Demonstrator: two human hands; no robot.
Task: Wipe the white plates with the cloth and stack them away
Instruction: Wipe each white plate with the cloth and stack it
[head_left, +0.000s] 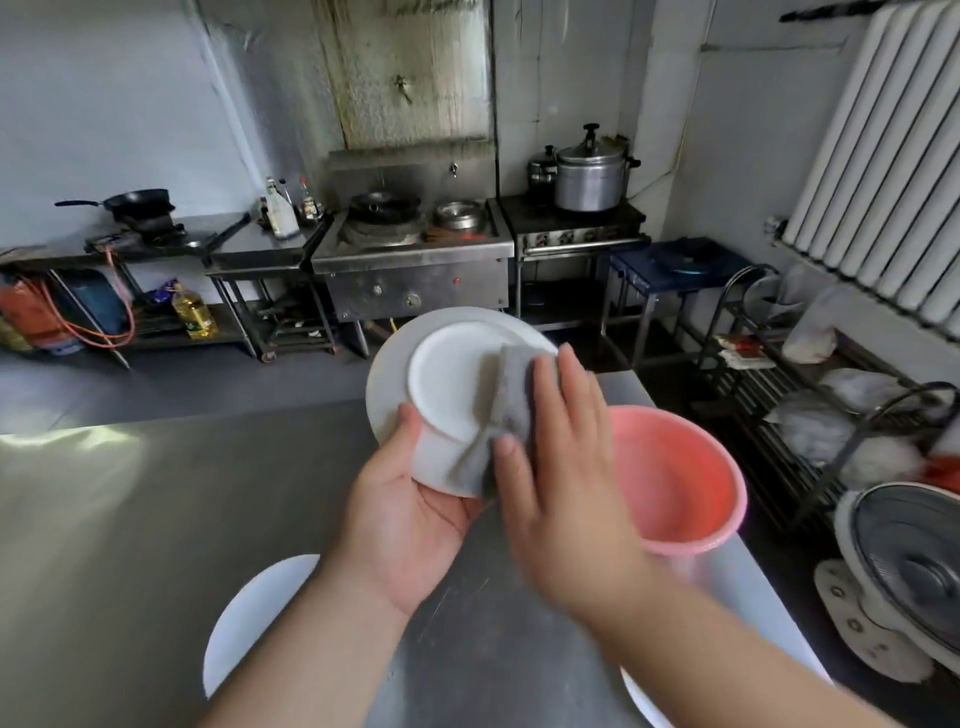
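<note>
My left hand (405, 514) grips a white plate (447, 384) by its lower edge and holds it tilted above the steel table (130, 519), underside toward me. My right hand (561, 467) presses a grey cloth (498, 415) against the plate's right side, thumb and fingers over the cloth. Another white plate (249, 618) lies flat on the table at the lower left, partly hidden by my left forearm. The rim of a third white plate (641, 701) shows at the lower right under my right forearm.
A pink plastic basin (685, 483) stands on the table just right of my hands. Beyond the table are steel stoves (415, 260) with woks and pots. A wire rack (779, 395) with bags and a floor fan (914, 561) stand at the right.
</note>
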